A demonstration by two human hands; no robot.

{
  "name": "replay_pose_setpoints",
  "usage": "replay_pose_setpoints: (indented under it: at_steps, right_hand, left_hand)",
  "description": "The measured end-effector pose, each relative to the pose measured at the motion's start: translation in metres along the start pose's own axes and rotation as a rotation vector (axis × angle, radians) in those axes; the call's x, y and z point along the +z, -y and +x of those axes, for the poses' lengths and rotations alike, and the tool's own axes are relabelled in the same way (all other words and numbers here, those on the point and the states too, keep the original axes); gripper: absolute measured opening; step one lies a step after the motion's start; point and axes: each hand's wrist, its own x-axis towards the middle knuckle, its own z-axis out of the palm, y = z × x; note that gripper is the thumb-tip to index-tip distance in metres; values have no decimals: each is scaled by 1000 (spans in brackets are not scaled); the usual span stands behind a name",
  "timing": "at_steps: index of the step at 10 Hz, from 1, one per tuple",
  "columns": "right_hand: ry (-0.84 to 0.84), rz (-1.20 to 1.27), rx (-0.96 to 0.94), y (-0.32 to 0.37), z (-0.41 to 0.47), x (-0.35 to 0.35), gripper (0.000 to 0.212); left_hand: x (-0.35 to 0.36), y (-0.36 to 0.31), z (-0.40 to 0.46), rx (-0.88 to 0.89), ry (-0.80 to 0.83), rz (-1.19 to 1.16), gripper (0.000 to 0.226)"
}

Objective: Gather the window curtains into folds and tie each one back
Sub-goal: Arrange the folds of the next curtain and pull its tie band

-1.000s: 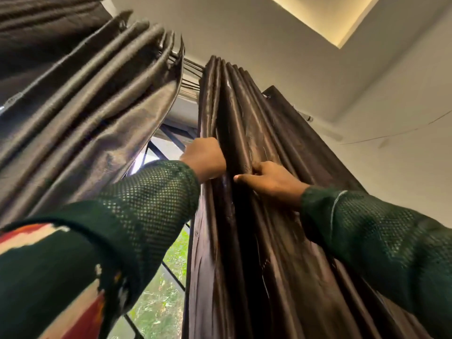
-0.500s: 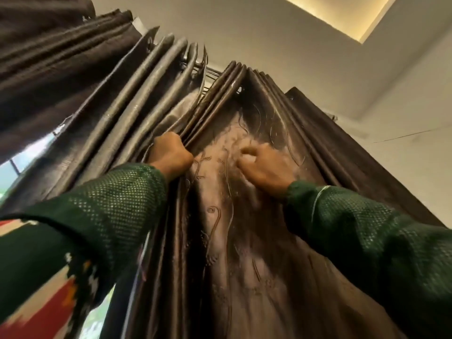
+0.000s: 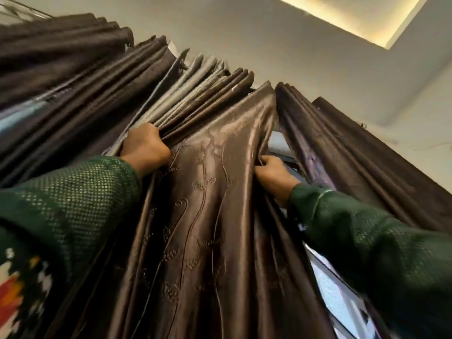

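My left hand (image 3: 146, 148) still grips gathered folds; my right hand (image 3: 273, 172) has slid right, now pinching the curtain (image 3: 215, 192) edge, panel spread wider

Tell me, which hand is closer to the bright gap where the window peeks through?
Right. The right hand grips the curtain edge beside the window gap; the left hand grips pleats across the embroidered panel.

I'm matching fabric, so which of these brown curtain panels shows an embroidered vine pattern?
The spread panel stretched between the left hand and right hand; the bunched curtains at far left and right look plain.
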Motion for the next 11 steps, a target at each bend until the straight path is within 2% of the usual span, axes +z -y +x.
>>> replay_pose_setpoints:
  at_steps: [1, 2, 3, 4, 5, 6, 7, 8, 9, 10, 11]
  right_hand:
    - [64, 174, -91, 38, 5, 53, 25]
    - [116, 254, -48, 87, -7, 90, 31]
    - [112, 346, -36, 87, 0, 96, 32]
    - [127, 496, -60, 76, 0, 88, 25]
    - [133, 562, -43, 55, -5, 64, 16]
    - [236, 681, 61, 31, -2, 33, 40]
    - [287, 582, 83, 23, -2, -2, 58]
    - [284, 215, 205, 18, 3, -23, 50]
    - [323, -3, 268, 6, 11, -46, 15]
    - [216, -163, 249, -10, 26, -62, 23]
    - [22, -278, 133, -31, 39, -76, 9]
  left_hand:
    - [-7, -2, 6, 57, 49, -36, 25]
    - [-4, -11, 6, 95, 119, -143, 27]
    - [-1, -10, 5, 55, 158, -238, 37]
    - [3, -18, -8, 87, 222, -273, 52]
    - [16, -41, -31, 144, 268, -246, 53]
    - [29, -67, -53, 229, 296, -192, 41]
    - [45, -93, -84, 350, 387, -196, 39]
    - [56, -115, -103, 364, 551, -291, 37]
    - [60, -124, -97, 300, 703, -542, 19]
    - [55, -117, -81, 170, 826, -617, 19]
    - [61, -115, -74, 111, 781, -601, 24]
